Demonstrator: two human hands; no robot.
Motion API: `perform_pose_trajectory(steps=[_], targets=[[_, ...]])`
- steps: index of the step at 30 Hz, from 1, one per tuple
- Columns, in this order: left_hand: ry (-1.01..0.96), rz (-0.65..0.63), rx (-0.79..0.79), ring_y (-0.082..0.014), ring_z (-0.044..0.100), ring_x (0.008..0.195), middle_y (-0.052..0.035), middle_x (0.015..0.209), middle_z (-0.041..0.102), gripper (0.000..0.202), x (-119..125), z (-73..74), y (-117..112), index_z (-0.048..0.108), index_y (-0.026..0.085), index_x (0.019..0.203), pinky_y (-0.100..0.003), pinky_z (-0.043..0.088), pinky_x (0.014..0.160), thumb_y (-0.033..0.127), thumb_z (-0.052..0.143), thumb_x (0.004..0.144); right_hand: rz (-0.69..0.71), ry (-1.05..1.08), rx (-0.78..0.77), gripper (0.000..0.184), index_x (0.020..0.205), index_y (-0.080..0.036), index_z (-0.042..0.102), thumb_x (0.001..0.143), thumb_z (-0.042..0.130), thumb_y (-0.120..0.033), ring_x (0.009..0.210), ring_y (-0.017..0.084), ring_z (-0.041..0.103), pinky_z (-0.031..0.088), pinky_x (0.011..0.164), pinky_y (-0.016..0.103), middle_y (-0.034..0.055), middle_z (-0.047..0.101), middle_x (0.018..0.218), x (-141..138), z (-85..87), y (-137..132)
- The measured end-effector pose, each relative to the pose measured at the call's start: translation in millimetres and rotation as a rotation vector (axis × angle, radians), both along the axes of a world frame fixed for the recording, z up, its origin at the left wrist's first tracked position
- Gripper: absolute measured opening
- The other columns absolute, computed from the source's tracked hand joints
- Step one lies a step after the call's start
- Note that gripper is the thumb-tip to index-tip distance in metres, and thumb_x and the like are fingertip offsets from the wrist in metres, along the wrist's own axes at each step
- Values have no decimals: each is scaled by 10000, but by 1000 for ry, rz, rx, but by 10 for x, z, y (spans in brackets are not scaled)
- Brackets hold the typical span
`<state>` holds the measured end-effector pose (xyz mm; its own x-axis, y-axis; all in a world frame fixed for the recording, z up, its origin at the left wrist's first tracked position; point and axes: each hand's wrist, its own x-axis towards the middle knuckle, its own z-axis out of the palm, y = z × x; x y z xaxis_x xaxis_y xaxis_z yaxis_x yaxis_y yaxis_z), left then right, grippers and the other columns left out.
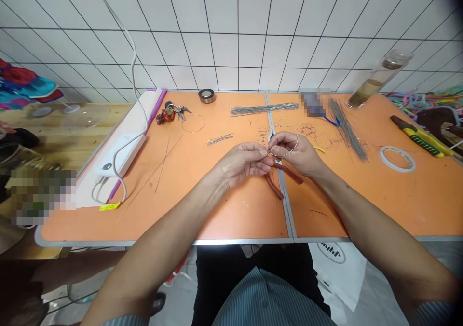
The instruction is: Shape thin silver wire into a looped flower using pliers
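Observation:
My left hand (249, 159) and my right hand (299, 151) meet above the orange table (213, 205), fingertips pinched together. Between them they grip a thin wire ring (297, 144), whose curve stands out in front of my right fingers. The spot where the fingertips close on the wire is partly hidden. Beneath the hands lies a pair of pliers (291, 174) with red-brown handles; its head is mostly covered. Just beyond my right hand, wire shaped into flower-like loops (308, 130) rests on the table.
Bundles of straight wire (264, 108) lie at the back, beside black tape (207, 95) and keys (180, 110). A white power strip (121, 156) with a cable is at left. White tape (397, 158), a utility knife (415, 135) and a glass bottle (378, 80) occupy the right.

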<state>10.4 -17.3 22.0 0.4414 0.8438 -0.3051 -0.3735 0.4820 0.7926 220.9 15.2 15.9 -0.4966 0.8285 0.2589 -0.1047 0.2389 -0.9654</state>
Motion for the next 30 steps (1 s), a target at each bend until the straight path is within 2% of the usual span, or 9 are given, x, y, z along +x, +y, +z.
perform_pose_trajectory(steps=[5,11,18,30], targets=[[-26,32,-2,-114,748,596,-75,756,798,123,28,-40,10,757,99,821,-197,612,639,111,788,940,-35,50,-36,339,933,-202,771,879,947,-487,630,110,595,502,579,246,-6,684,786,-42,-50,-19],[-54,59,-12,-121,743,584,-79,738,790,116,30,-20,2,748,93,827,-197,605,618,88,754,942,-27,3,-60,378,936,-197,780,866,946,-530,648,122,602,523,617,262,10,714,809,-28,-62,-1],[-35,82,-41,-101,694,522,-61,682,760,166,38,8,4,722,101,776,-177,566,550,71,705,938,0,28,-64,289,993,-197,786,921,916,-445,701,112,625,523,664,246,6,729,877,-19,-136,2],[-17,92,-49,-101,683,523,-47,664,741,96,37,-6,-5,713,110,807,-176,554,552,96,771,883,-30,69,-83,421,949,-187,764,809,980,-520,686,132,638,551,660,268,10,742,808,-103,-109,-45]])
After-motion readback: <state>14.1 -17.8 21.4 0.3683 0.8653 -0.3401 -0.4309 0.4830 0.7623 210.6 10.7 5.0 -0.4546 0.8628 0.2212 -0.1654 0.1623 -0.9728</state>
